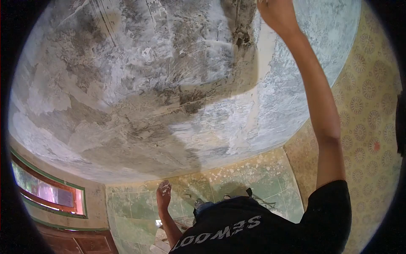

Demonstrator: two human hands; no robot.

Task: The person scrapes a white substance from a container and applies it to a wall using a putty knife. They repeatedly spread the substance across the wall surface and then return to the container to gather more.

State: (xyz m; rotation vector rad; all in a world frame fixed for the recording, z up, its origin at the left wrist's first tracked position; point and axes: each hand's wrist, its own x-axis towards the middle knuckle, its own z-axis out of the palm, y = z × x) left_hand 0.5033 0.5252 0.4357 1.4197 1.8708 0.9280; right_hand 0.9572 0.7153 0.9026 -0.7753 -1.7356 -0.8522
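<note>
My right arm is raised along the right side, with my right hand at the top edge against the patchy wall. Its fingers are curled and partly cut off by the frame, so what they hold is out of view. Low down, near the foot of the wall, hangs my left hand. Its fingers are bent in and smeared with white, plaster-like residue; I cannot tell whether anything is inside them. Grey, white and dark brown patches cover the wall, and shadows fall across it.
Green floor tiles spotted with white lie below the wall. Patterned yellowish wall covering runs down the right. At the lower left are a wood-framed window and a brown wooden panel. My black shirt fills the bottom.
</note>
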